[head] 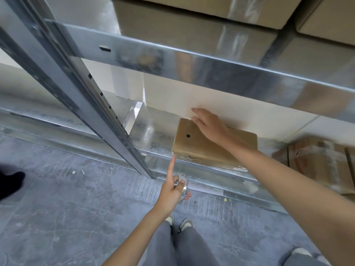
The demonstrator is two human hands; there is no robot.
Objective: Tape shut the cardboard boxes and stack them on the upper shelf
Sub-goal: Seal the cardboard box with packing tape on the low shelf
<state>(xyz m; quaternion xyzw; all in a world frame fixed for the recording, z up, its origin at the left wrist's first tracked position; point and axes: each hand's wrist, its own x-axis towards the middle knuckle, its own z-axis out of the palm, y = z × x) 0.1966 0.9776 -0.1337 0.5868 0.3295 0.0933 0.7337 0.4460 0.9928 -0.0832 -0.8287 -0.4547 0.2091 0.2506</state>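
The flat brown cardboard box [209, 144], pierced by one round hole, lies on the lower galvanised steel shelf [153, 131], its near edge flush with the shelf lip. The right hand [209, 125] is laid flat, fingers straight, on the box top toward its 11 o'clock corner. The left hand [172, 191] grips a roll of clear tape [182, 189]; its index finger is extended to the box's 7 o'clock corner, where tape is being pressed down. Sealing appears nearly complete. Next, the box must be lifted to the upper shelf [211, 70], beside the stacked boxes [192, 29] at 12 o'clock.
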